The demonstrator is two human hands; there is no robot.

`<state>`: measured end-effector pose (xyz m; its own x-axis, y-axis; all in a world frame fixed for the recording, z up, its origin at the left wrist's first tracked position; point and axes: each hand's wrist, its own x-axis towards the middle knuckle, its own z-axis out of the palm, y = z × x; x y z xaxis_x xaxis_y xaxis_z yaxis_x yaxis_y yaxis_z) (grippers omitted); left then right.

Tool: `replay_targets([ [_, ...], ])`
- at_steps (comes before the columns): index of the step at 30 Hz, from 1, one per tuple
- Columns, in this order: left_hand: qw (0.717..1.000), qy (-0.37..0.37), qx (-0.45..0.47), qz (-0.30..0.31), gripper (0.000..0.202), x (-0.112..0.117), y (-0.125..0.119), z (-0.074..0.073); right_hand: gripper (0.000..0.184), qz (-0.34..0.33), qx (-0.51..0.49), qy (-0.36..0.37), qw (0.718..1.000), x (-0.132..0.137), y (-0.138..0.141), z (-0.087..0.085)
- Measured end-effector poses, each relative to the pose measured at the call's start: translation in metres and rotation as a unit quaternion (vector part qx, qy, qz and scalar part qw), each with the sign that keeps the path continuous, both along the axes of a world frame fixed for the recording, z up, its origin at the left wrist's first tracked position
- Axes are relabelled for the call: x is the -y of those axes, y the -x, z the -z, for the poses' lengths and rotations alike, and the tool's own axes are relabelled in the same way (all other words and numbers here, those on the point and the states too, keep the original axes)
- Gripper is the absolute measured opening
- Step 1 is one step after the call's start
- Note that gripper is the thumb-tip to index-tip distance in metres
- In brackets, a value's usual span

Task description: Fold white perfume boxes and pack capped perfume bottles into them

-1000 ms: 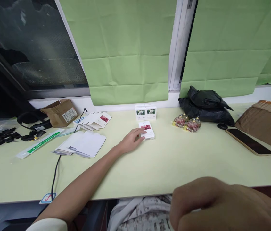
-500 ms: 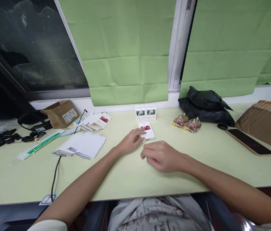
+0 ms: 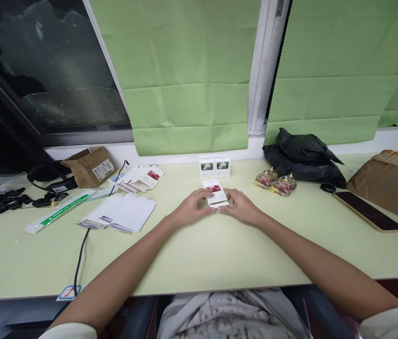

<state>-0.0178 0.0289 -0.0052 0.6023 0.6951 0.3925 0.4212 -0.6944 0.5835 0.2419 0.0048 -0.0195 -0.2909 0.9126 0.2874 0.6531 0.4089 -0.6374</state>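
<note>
A small white carton (image 3: pixel 216 192) with a red flower picture lies on the table between my hands. Its near end shows a flap standing out. My left hand (image 3: pixel 192 206) grips the carton's left side, fingers on top and thumb by the near end. On the opposite side my right hand (image 3: pixel 240 206) has its fingers curled around the right edge, its thumb at the near flap. Just behind stand two white boxes (image 3: pixel 214 166) with white flower pictures, side by side against the wall.
Flattened white cartons (image 3: pixel 123 212) lie to the left, with a printed stack (image 3: pixel 142 178) behind them. A brown box (image 3: pixel 91 167) and a black cable (image 3: pixel 81 263) are farther left. Gold-and-pink ornaments (image 3: pixel 275 182), black bags (image 3: pixel 303 155), a phone (image 3: pixel 368 210) and a brown parcel (image 3: pixel 393 183) sit right.
My right hand has moved forward from in front of the carton and taken its right side. The near end flap now stands out. My left hand stays at the left side.
</note>
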Motion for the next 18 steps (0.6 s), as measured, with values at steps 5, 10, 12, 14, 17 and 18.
replay_targets([
  [5, 1.000, 0.014, -0.011, -0.017, 0.041, 0.001, 0.001, -0.001, 0.065, -0.038, -0.041, -0.029, 0.998, 0.004, -0.002, -0.001],
  [10, 1.000, 0.015, -0.007, -0.023, 0.041, 0.000, -0.001, 0.001, 0.017, -0.080, -0.027, -0.112, 0.990, 0.009, -0.001, -0.008],
  [12, 1.000, 0.019, -0.004, -0.021, 0.041, 0.000, -0.002, 0.001, 0.015, -0.097, 0.003, -0.136, 0.986, 0.009, -0.001, -0.007],
  [14, 0.999, 0.027, -0.001, -0.020, 0.042, 0.001, -0.002, 0.000, 0.017, -0.105, 0.014, -0.150, 0.983, 0.007, 0.000, -0.004],
  [17, 0.999, 0.033, -0.001, -0.017, 0.042, 0.002, -0.002, -0.001, 0.018, -0.105, 0.009, -0.171, 0.980, 0.005, 0.000, 0.002],
  [18, 0.999, 0.031, -0.002, -0.018, 0.041, 0.002, -0.003, -0.001, 0.017, -0.104, 0.006, -0.177, 0.979, 0.004, 0.001, 0.003],
])
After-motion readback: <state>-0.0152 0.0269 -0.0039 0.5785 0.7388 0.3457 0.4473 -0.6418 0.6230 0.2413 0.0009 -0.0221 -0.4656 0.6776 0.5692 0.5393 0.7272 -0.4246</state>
